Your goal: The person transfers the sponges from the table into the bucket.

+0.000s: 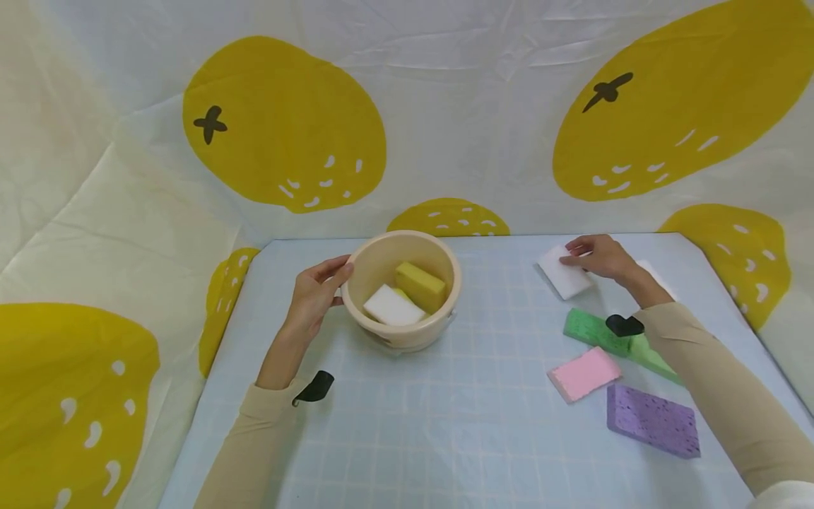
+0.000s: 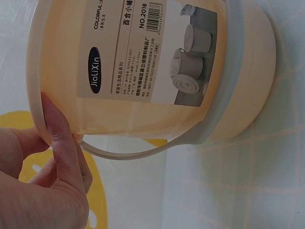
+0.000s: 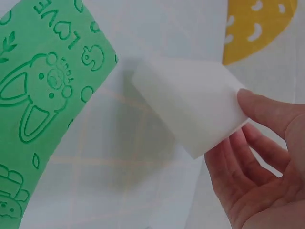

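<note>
A cream bucket stands at the back left of the table, with a white sponge and a yellow sponge inside. My left hand grips its left rim; the left wrist view shows thumb and fingers on either side of that rim, beside the bucket's handle. Over the back right of the table, my right hand pinches a white sponge between thumb and fingers. In the right wrist view this sponge is tilted, with a shadow on the cloth below it.
Nearer me on the right lie a green sponge, a light green one, a pink one and a purple one. Another white piece is partly hidden behind my right forearm. Lemon-print cloth walls border the table.
</note>
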